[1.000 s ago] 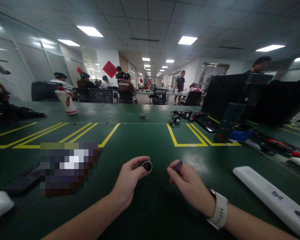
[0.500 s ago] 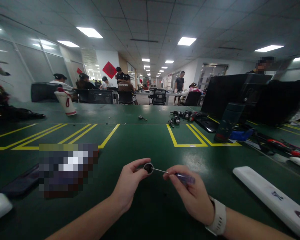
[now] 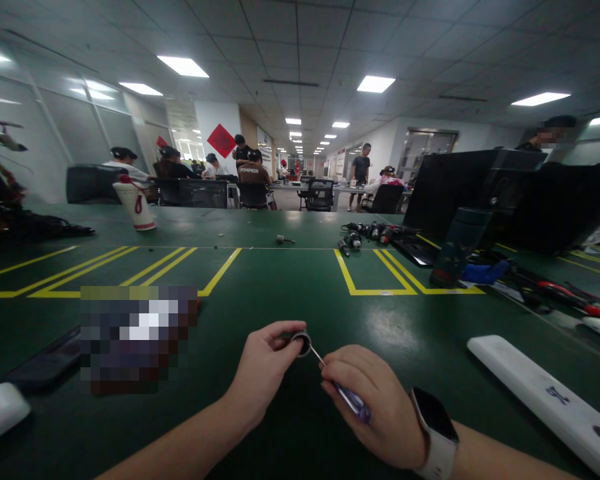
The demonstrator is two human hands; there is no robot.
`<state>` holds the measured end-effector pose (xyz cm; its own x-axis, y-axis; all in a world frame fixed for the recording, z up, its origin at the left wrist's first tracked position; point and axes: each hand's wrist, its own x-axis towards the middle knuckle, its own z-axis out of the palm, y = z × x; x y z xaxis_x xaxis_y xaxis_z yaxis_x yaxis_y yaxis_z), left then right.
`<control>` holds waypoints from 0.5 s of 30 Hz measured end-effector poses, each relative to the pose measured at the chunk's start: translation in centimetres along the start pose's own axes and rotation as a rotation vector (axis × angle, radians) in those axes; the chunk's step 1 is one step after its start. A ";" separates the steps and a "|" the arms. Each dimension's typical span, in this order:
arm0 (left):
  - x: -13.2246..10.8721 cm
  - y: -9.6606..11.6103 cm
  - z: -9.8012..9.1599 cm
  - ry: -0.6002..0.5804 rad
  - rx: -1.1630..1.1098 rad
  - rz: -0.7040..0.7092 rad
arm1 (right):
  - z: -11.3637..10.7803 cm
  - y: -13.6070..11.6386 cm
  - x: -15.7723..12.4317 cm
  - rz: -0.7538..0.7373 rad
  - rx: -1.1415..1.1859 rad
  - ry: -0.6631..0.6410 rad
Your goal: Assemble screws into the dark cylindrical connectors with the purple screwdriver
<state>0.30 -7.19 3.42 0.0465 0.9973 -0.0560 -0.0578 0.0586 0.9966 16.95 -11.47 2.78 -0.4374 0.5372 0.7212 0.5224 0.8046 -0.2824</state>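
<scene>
Near the middle of the view, my left hand (image 3: 267, 363) pinches a small round metal ring-like part (image 3: 307, 341) between thumb and fingers, its dark opening turned toward my right. My right hand (image 3: 375, 407) is closed around a screwdriver (image 3: 353, 402) with a clear purple handle. The thin shaft points up and left, and its tip is at the rim of the round part; whether it reaches inside I cannot tell. Both hands are held over the green table (image 3: 280, 287). A watch (image 3: 435, 420) is on my right wrist.
A white bar (image 3: 540, 393) lies at right, a blurred box-like object (image 3: 140, 340) and dark phone-like slab (image 3: 45, 360) at left. A bottle (image 3: 460, 247), monitors (image 3: 510, 193) and several metal parts (image 3: 360, 235) stand farther back. A paper cup (image 3: 136, 205) is at far left. People sit beyond.
My right hand has rolled over, and the screwdriver handle has swung downward, so its shaft slants more steeply. The round part has tilted and shifted slightly right in my left hand.
</scene>
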 end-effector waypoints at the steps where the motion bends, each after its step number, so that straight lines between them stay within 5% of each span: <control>1: 0.0 0.0 0.0 0.002 0.008 0.002 | -0.1 -0.1 0.0 -0.006 0.000 0.004; 11: 0.1 -0.1 0.1 0.001 0.053 0.009 | -0.1 -0.5 -0.1 -0.012 -0.007 0.020; 15: 0.1 -0.1 0.0 -0.001 0.047 0.005 | -0.9 -0.3 0.0 0.161 0.130 0.072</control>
<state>0.26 -7.12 3.31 0.0476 0.9976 -0.0508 -0.0111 0.0514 0.9986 17.44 -11.93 3.42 -0.3002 0.6453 0.7024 0.4803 0.7385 -0.4732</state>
